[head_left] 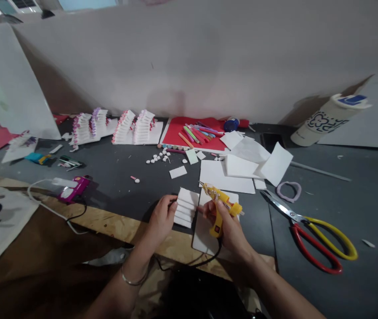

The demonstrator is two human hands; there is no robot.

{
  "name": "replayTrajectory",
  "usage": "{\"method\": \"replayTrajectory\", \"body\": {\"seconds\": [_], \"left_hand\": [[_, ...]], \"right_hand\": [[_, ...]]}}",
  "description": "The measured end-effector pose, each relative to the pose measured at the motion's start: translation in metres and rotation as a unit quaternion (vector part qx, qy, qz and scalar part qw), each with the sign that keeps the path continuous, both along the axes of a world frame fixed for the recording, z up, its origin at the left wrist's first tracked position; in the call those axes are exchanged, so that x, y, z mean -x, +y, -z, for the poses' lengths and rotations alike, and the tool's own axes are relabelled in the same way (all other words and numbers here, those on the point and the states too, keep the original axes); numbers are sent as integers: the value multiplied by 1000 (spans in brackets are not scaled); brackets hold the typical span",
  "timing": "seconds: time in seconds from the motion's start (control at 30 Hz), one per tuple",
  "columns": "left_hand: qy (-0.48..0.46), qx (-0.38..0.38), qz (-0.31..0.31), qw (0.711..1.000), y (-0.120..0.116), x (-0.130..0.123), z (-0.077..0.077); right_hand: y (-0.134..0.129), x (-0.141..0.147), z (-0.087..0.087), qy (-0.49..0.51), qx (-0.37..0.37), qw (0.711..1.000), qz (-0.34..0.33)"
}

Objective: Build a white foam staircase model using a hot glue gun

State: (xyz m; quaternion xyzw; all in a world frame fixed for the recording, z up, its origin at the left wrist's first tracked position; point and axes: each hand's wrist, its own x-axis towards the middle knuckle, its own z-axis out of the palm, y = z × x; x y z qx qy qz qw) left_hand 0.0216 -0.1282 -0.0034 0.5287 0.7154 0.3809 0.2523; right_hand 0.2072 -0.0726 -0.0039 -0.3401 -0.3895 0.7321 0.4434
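- Near the surface's (125,177) close edge sits a white stepped piece (186,209), ridged across its top; take it as the dial's centre, with twelve pointing to the wall (208,71).
- At nine o'clock, the left hand (162,217) has its thumb and fingers nearly closed on the piece's edge; a bangle (134,282) circles that wrist.
- At three o'clock, the right hand (232,230) is wrapped round the handle of a yellow glue gun (230,204), whose nozzle points toward ten. One finger reaches to the piece's near-facing side; whether it touches, I cannot tell.
- Beneath the gun, toward four, lies a white sheet (203,232).
- Between three and four, farther off, large scissors (297,217) lie partly open, one handle red, one yellow.
- At two, a patterned tumbler (321,122) leans in view.
- At twelve, coloured pens (202,134) rest on a red sheet (174,128).
- At eleven, small white pellets (157,157) are scattered.
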Motion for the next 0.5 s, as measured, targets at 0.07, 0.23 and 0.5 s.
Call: {"method": "replayTrajectory", "body": {"seconds": [0.07, 0.23, 0.5], "left_hand": [[-107, 26, -9, 994, 5, 2, -1], [-349, 54, -16, 936, 19, 2, -3], [-379, 0, -7, 925, 28, -4, -4]], "right_hand": [[1, -1, -3, 32, 4, 999, 16], [4, -11, -4, -8, -51, 998, 20], [-19, -18, -15, -225, -193, 951, -88]]}}
